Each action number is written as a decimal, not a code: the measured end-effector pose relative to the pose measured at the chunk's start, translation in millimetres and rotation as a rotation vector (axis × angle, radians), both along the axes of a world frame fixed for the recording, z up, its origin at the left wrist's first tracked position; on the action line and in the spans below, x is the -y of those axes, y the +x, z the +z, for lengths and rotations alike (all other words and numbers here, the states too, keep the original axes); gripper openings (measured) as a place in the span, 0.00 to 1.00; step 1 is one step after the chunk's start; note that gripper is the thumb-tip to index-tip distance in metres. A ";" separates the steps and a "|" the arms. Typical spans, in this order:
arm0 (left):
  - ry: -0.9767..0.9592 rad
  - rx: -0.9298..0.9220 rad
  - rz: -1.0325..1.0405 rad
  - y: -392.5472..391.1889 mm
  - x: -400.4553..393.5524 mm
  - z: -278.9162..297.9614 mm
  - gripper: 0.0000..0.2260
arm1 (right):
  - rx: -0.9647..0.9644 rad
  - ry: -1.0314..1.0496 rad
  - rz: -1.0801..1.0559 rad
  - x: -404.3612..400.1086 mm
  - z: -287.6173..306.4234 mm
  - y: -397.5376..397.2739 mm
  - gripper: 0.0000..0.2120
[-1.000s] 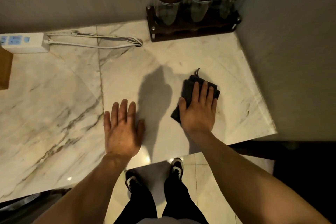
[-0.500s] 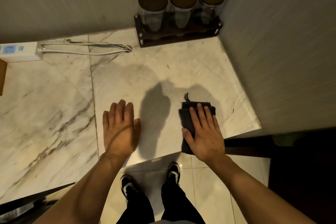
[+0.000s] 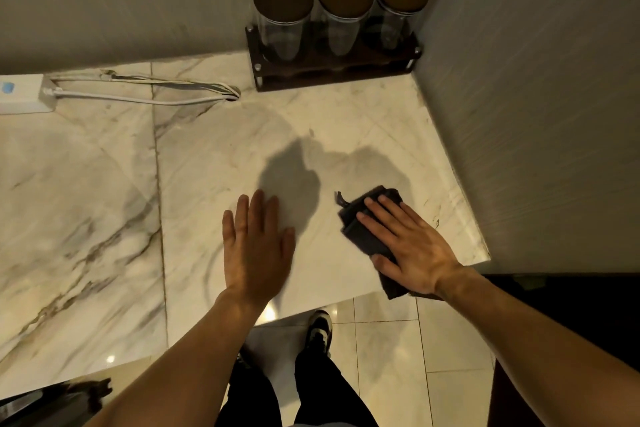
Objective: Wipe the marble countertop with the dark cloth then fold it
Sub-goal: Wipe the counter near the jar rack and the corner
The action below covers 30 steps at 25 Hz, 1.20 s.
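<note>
Marble countertop (image 3: 104,184) — right hand (image 3: 412,246) flat, fingers spread, pressing dark cloth (image 3: 363,236) to wipe; left hand (image 3: 256,253) flat, empty (bracing).

Folded dark cloth (image 3: 363,229) flat on marble countertop (image 3: 214,163).

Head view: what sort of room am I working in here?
Probably a home kitchen corner: a marble countertop meeting two walls, three lidded glass jars in a wooden rack, and a power strip by the wall.
</note>
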State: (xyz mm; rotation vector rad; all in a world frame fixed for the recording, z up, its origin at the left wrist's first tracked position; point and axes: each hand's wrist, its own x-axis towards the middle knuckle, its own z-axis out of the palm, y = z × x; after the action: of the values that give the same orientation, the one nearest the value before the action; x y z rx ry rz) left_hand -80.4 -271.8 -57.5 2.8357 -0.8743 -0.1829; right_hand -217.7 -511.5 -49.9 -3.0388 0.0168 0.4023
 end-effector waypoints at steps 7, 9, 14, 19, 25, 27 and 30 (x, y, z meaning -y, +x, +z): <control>0.016 0.013 0.012 -1.3 2.2 -2.8 0.26 | 0.011 0.000 0.052 29.9 -0.6 42.5 0.34; -0.013 0.021 0.001 -1.6 1.3 -3.7 0.25 | 0.019 0.007 0.053 37.0 -1.3 56.9 0.34; 0.018 -0.003 0.012 -0.5 2.4 -2.9 0.27 | 0.039 0.025 0.014 51.9 -4.9 96.7 0.34; 0.081 -0.023 0.046 0.4 6.9 -1.7 0.27 | 0.050 0.032 -0.051 62.9 -4.0 129.9 0.34; 0.076 0.006 0.050 0.5 8.3 -0.4 0.27 | 0.061 0.041 -0.129 77.6 -3.2 163.8 0.34; 0.074 0.013 0.046 0.9 8.5 -0.3 0.27 | 0.067 0.043 -0.185 80.0 -4.2 171.9 0.34; 0.066 0.012 0.044 1.2 7.9 -1.1 0.27 | 0.077 0.037 -0.283 82.0 -3.8 182.5 0.33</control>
State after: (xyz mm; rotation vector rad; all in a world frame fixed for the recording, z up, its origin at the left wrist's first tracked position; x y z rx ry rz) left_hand -79.2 -279.7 -58.6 2.9173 -0.8226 -0.1931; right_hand -35.2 -593.5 -53.7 -2.9505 0.4238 0.2590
